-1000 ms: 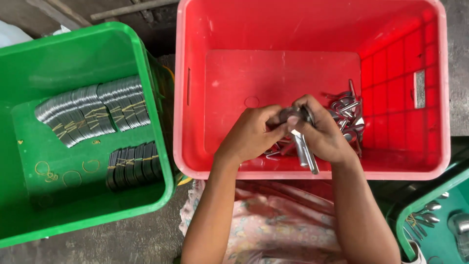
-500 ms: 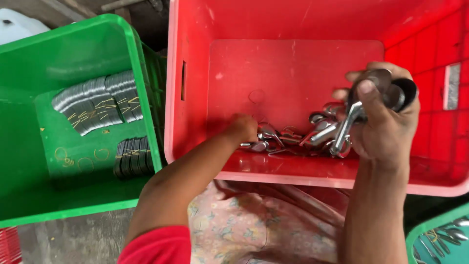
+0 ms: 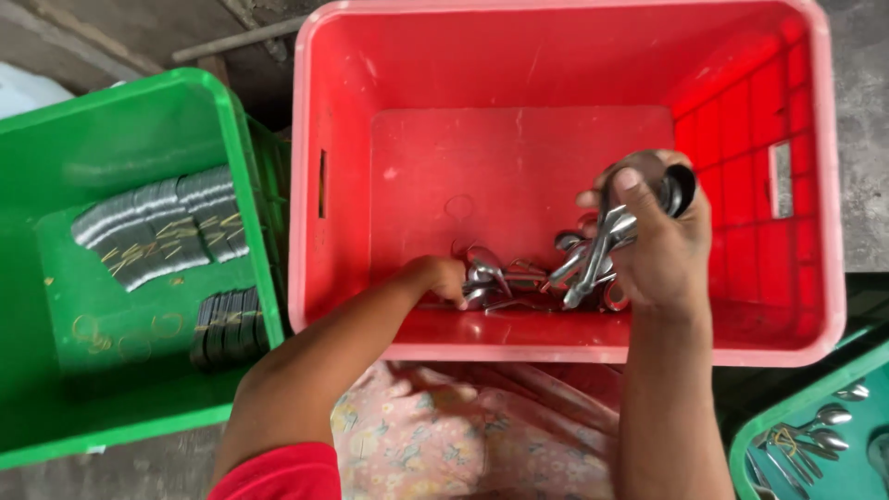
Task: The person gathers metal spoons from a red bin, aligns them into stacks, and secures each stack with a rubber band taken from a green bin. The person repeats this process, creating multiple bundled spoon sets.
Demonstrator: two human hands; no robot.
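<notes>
Two hands in the red crate (image 3: 352,139): my right hand (image 3: 662,245) clenches a bundle of metal spoons (image 3: 611,231), handles toward seven o'clock, while my left hand (image 3: 443,278) fingers the loose spoons (image 3: 505,282) at its three o'clock.

Bare red crate (image 3: 519,157) floor behind spoons (image 3: 519,278)

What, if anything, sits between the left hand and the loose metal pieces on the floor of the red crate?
Nothing visible. The left hand is already down inside the red crate, its fingers at the pile of metal pieces. The right hand holds a stack of metal measuring spoons above and to the side, not across that reach.
</notes>
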